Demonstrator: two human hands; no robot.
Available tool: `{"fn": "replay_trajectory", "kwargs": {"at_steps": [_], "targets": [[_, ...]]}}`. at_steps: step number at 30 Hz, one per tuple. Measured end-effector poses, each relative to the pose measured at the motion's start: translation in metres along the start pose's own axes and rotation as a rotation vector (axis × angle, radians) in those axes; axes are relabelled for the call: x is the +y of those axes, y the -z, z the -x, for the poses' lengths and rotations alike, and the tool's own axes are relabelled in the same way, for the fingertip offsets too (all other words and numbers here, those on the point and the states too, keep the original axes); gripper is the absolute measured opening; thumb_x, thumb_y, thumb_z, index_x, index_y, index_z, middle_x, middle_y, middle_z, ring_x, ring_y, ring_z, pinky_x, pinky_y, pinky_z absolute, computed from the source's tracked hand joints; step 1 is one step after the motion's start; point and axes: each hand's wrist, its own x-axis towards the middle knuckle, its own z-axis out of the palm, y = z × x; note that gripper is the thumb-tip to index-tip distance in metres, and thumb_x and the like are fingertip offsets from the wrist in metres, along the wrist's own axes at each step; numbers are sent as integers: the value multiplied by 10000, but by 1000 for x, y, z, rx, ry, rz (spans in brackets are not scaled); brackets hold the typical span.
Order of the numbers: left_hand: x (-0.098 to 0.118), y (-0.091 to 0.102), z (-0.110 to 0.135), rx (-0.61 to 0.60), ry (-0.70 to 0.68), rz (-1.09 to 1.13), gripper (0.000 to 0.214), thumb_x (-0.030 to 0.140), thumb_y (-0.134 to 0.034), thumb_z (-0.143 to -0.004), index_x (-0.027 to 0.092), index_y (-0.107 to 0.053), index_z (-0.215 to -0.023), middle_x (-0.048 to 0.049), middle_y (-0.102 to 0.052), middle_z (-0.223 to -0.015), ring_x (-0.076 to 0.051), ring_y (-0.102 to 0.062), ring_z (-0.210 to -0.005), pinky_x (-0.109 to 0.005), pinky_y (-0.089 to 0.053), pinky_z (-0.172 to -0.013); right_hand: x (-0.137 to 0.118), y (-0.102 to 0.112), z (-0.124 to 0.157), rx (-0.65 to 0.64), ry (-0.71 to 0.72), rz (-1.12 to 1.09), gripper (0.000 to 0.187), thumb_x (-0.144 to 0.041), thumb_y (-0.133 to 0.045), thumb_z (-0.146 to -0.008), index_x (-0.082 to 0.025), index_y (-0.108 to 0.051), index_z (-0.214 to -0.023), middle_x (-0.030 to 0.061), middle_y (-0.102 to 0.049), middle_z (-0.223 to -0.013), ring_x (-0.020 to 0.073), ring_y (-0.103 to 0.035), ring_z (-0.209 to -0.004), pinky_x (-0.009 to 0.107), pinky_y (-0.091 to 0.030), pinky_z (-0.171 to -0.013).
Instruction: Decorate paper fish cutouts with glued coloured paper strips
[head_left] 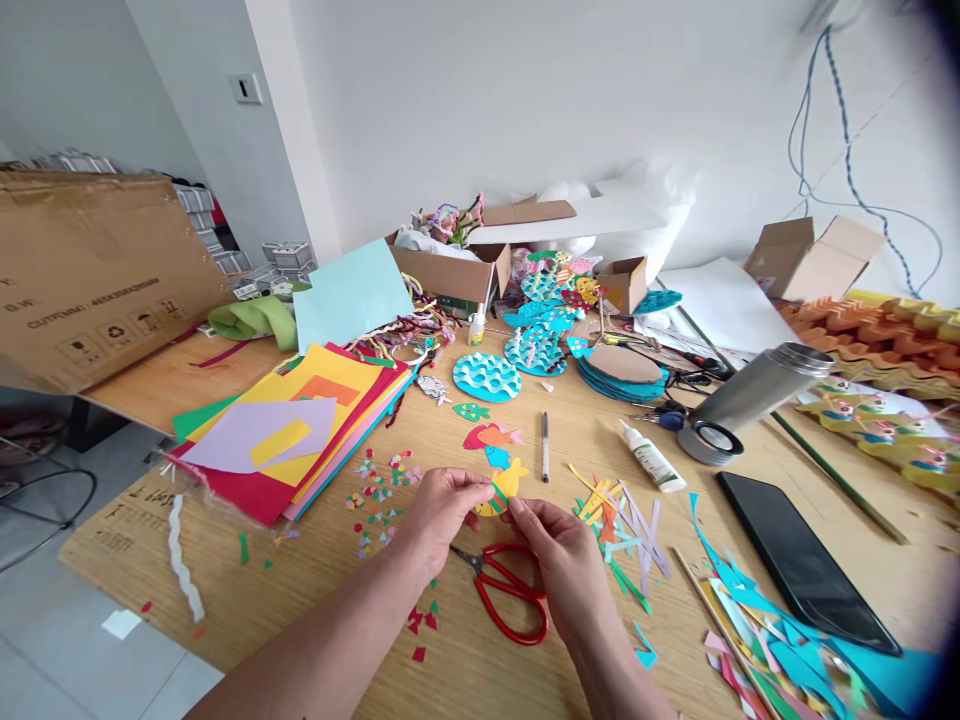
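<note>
Between my two hands is a yellow paper fish [509,480] with green stripes on its body. My left hand [442,505] pinches its left side, and my right hand [555,545] pinches its lower right edge. Red-handled scissors [517,622] lie on the table just below, their blades partly beside my left wrist. Beyond the fish, a red paper fish [477,437], an orange one and a blue one overlap. A green paper fish [471,411] lies farther back. Small coloured paper dots [381,500] are scattered left of my left hand, and thin paper strips [615,520] lie to the right.
Stacked coloured paper [274,440] covers the left side. A pen [545,447], a glue bottle [651,457], a steel flask [757,395] and a black tablet [806,560] lie to the right. Blue wavy discs [486,376] and cardboard boxes stand behind. Paper scraps [810,650] fill the near right.
</note>
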Motion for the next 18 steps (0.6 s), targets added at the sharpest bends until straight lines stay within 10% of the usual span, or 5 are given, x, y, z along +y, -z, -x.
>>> {"fn": "replay_trajectory", "kwargs": {"at_steps": [18], "targets": [[-2,0,-1,-34,-38,-95,198,332,-700,-608,135,-683,-613,-16,-584,-573,-103,-472,-503,-199,-351,-425,-8,-4,3,32,82,119,450,-597,-677,-669,-149,-672,-712,7,-593,-579,131,-472,-502,230,-334,-451]]}}
